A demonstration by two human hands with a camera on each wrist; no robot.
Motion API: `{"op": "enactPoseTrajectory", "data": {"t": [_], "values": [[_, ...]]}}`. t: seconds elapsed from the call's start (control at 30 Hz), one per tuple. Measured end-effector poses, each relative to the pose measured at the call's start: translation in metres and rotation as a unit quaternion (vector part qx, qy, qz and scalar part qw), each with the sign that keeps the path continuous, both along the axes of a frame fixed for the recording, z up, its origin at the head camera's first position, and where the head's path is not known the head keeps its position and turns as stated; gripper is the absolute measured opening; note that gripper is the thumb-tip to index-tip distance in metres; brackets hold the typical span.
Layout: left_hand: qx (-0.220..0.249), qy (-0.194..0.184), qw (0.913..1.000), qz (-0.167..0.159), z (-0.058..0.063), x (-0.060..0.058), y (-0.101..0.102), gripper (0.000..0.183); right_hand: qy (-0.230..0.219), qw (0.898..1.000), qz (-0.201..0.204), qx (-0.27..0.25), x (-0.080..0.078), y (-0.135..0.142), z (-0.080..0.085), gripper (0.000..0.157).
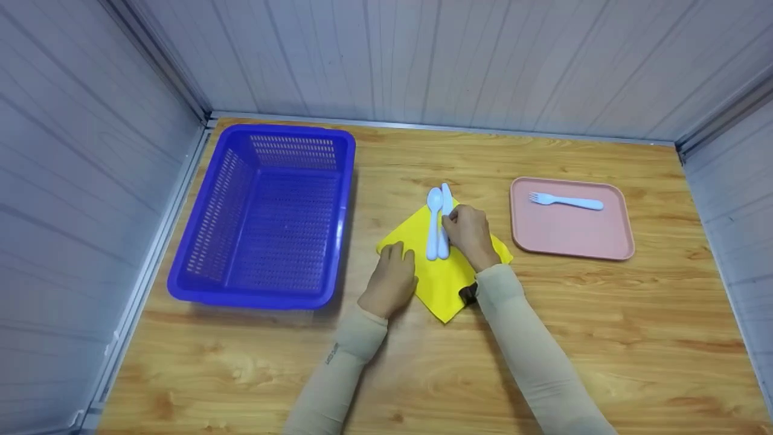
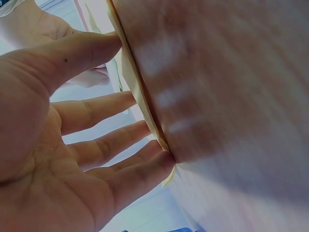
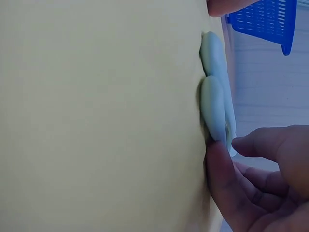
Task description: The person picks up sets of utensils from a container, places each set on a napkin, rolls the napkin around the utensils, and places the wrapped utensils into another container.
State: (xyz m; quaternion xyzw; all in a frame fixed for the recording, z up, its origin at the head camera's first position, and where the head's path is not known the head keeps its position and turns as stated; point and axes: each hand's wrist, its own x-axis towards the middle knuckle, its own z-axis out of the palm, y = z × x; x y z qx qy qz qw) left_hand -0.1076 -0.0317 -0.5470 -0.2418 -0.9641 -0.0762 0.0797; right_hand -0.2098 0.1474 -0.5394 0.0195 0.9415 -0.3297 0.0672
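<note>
A yellow cloth (image 1: 438, 290) lies flat on the table with a corner toward me. On it a white spoon (image 1: 433, 226) and a white knife (image 1: 447, 196) lie side by side, their heads pointing away. My right hand (image 1: 471, 232) pinches the knife at its middle between thumb and fingers. In the right wrist view, the knife handle (image 3: 215, 106) rests beside the spoon handle (image 3: 213, 55). My left hand (image 1: 391, 278) touches the cloth's left edge with spread, nearly straight fingertips; the left wrist view shows them along the cloth edge (image 2: 140, 96).
A blue perforated plastic basket (image 1: 344, 229) stands on the left of the wooden table (image 1: 604, 338). To the right lies a pink tray (image 1: 567, 232) holding a white fork (image 1: 574, 202). Pale panels (image 1: 398, 60) wall in the back and both sides.
</note>
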Motion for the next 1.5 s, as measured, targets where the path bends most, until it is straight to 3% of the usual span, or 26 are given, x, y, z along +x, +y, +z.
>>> {"op": "enactPoseTrajectory", "data": {"t": [0.1, 0.53, 0.77, 0.93, 1.1, 1.2, 1.37, 1.5], "values": [[-0.009, 0.004, 1.0000, -0.002, 0.001, 0.000, 0.001, 0.036, -0.013, 1.000, 0.000, -0.021, 0.000, 0.002, 0.001, 0.023], [0.005, -0.059, 0.9982, 0.008, 0.005, -0.002, 0.006, 0.039, -0.014, 0.999, 0.000, -0.030, 0.004, 0.007, 0.002, 0.022], [0.005, -0.058, 0.9983, 0.005, 0.005, -0.002, 0.008, 0.038, -0.027, 0.999, -0.005, -0.026, 0.004, 0.010, 0.003, 0.023], [-0.010, -0.031, 0.9995, 0.002, 0.007, -0.001, 0.007, 0.037, -0.012, 0.999, 0.001, -0.030, 0.005, 0.010, 0.003, 0.022], [-0.002, -0.043, 0.9990, 0.014, 0.016, -0.003, 0.007, 0.038, 0.020, 0.999, 0.015, -0.038, 0.006, 0.013, 0.004, 0.020], [0.019, -0.056, 0.9981, 0.018, 0.025, -0.006, 0.012, 0.036, 0.015, 0.999, 0.018, -0.045, 0.006, 0.020, 0.009, 0.019], [0.041, -0.049, 0.9979, -0.007, 0.034, -0.014, 0.031, 0.035, 0.045, 0.999, 0.026, -0.010, 0.003, 0.041, 0.025, 0.021], [0.022, -0.031, 0.9982, -0.047, 0.038, -0.021, 0.054, 0.038, 0.080, 0.996, 0.037, 0.022, -0.001, 0.066, 0.039, 0.022]]}}
